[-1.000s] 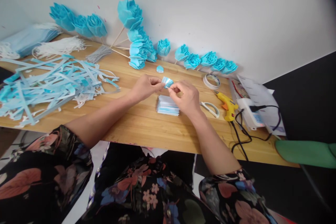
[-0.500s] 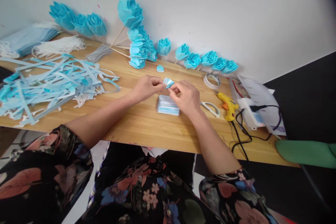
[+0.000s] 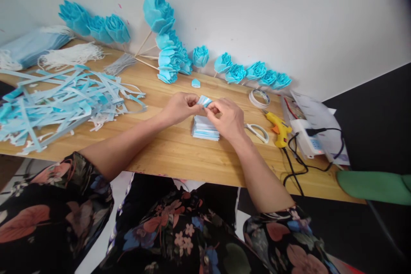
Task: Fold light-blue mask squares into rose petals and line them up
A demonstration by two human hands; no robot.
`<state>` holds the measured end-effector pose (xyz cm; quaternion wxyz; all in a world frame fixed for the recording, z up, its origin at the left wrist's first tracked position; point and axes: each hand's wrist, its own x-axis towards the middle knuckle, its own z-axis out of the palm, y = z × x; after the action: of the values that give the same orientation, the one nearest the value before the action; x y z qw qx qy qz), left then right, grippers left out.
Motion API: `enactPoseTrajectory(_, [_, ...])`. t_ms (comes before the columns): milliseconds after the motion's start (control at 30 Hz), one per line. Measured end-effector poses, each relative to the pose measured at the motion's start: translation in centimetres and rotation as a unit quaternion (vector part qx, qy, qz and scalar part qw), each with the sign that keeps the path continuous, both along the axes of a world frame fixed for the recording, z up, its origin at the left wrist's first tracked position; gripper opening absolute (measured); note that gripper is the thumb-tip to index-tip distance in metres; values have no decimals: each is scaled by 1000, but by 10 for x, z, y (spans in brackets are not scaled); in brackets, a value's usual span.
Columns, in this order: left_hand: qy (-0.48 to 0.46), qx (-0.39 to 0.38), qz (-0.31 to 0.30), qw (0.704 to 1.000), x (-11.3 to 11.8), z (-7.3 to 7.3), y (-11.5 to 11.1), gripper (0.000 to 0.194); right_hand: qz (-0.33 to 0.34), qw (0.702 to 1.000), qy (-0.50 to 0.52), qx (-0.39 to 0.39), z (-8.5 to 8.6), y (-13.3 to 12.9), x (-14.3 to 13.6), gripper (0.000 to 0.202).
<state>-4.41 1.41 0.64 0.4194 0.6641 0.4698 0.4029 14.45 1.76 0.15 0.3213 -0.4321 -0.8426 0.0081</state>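
Between my two hands is a small folded piece of light blue and white fabric (image 3: 204, 101). My left hand (image 3: 181, 108) pinches its left side with thumb and fingertips. From the right, my right hand (image 3: 225, 116) grips the other side, fingers bent. Just below lies a stack of cut white and light blue fabric pieces (image 3: 205, 129), partly covered by my right hand. A small blue petal-shaped piece (image 3: 195, 83) rests on the table beyond my hands.
Blue fabric flowers (image 3: 169, 60) on sticks line the wall. Cut strips (image 3: 64, 102) are heaped at left. Tape (image 3: 259, 99), scissors (image 3: 257, 133), a yellow glue gun (image 3: 278, 130) and a power strip (image 3: 307, 140) with cables lie at right. A green object (image 3: 372, 186) overhangs the table's right end.
My hands stay almost in place, both still on the fabric piece. Its striped part is tilted slightly differently between my fingers.
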Motion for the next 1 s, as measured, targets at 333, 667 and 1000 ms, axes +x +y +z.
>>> enactPoseTrajectory(333, [-123, -88, 33, 988, 0, 4, 3, 13, -67, 980, 167, -79, 2, 5, 5, 19])
enactPoseTrajectory(667, [-187, -118, 0, 975, 1, 4, 0, 18, 88, 936, 251, -229, -1, 6, 0, 53])
enactPoseTrajectory(1000, [-200, -122, 6, 972, 1, -1, 2, 21, 28, 935, 308, -176, -1, 6, 1, 14])
